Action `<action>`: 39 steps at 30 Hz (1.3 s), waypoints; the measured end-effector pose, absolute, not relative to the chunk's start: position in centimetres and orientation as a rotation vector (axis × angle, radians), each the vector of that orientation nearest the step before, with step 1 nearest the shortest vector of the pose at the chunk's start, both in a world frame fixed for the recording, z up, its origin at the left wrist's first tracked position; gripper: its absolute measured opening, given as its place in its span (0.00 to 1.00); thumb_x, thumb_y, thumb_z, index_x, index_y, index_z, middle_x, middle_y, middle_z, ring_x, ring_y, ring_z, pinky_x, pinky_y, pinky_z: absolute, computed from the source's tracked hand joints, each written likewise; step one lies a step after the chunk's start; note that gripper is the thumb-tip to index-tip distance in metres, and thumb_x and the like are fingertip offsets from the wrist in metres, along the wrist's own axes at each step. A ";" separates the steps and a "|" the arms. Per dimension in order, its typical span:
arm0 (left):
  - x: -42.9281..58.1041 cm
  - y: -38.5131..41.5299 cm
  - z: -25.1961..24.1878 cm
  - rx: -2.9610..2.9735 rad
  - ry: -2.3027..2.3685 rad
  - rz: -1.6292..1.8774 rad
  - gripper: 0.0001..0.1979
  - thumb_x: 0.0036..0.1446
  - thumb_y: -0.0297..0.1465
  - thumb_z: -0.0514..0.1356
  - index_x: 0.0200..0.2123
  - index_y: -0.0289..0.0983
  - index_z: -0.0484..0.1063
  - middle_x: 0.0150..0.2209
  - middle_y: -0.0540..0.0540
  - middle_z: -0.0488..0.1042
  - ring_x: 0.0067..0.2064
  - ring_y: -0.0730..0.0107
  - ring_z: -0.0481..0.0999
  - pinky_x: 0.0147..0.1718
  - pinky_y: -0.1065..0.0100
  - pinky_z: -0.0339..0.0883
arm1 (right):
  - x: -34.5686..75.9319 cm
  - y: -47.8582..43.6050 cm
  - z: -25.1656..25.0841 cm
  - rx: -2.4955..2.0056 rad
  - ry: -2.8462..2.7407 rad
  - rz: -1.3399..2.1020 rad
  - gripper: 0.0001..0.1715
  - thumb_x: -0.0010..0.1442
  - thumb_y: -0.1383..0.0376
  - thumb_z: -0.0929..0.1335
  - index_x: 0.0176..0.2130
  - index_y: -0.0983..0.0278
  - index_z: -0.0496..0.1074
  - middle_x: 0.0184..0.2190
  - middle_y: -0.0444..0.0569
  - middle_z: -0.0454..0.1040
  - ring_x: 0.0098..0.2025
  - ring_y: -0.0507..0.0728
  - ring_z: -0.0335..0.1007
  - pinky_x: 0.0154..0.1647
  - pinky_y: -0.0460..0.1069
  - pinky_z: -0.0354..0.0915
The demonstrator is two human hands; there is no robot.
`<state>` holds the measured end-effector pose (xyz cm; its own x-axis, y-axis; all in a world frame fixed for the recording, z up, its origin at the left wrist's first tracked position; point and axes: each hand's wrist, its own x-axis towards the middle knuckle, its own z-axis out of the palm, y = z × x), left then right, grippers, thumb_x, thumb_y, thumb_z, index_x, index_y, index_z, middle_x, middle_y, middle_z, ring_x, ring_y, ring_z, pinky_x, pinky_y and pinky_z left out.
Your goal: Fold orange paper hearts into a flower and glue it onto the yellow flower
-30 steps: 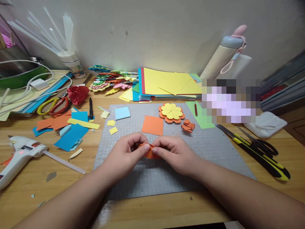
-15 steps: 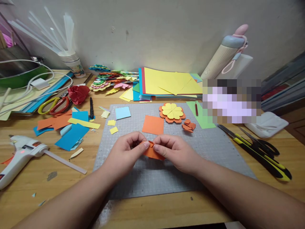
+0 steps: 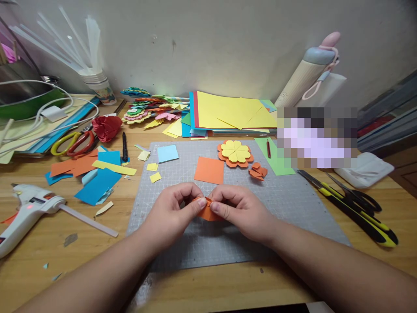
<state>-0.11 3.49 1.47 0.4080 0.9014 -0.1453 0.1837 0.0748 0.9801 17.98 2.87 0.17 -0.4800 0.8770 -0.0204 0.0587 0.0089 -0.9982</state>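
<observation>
The left hand [image 3: 179, 211] and the right hand [image 3: 244, 211] both pinch a small folded orange paper [image 3: 210, 214] over the gray mat [image 3: 208, 250]. A flat orange square [image 3: 209, 170] lies on the mat beyond them.

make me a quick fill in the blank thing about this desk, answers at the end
The left hand and right hand hold a folded paper coloured ____.
The pencil lies on a paper sheet coloured ____.
The glue gun lies to the ____ of the cutting mat, as the person sees it.
The utility knife has a handle that is black and ____.

Missing words: orange; green; left; yellow.
</observation>
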 end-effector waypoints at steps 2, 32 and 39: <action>0.0 3.4 1.5 1.412 1.064 0.734 0.11 0.54 0.36 0.58 0.25 0.35 0.66 0.24 0.51 0.65 0.29 0.72 0.62 0.29 0.69 0.56 | 18.0 3.0 0.1 -0.979 -1.591 1.586 0.12 0.60 0.63 0.65 0.26 0.64 0.64 0.22 0.40 0.60 0.25 0.49 0.53 0.25 0.46 0.51; 0.3 2.5 1.9 1.487 1.095 0.780 0.12 0.55 0.37 0.57 0.23 0.37 0.64 0.24 0.50 0.64 0.29 0.70 0.63 0.30 0.68 0.57 | 18.0 2.6 0.6 -0.994 -1.589 1.484 0.13 0.59 0.62 0.66 0.24 0.64 0.66 0.21 0.41 0.63 0.24 0.49 0.56 0.26 0.46 0.54; 0.4 2.4 1.7 1.533 1.007 0.730 0.11 0.56 0.35 0.54 0.24 0.37 0.63 0.24 0.52 0.62 0.29 0.71 0.62 0.29 0.68 0.56 | 17.9 2.5 0.5 -1.018 -1.622 1.407 0.12 0.57 0.65 0.65 0.23 0.64 0.66 0.21 0.41 0.63 0.24 0.49 0.55 0.26 0.46 0.54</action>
<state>0.41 2.43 1.71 0.4472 0.8918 -0.0689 0.2114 -0.0305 0.9769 17.94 2.52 0.54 -0.4054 0.9134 0.0363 0.0930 0.0807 -0.9924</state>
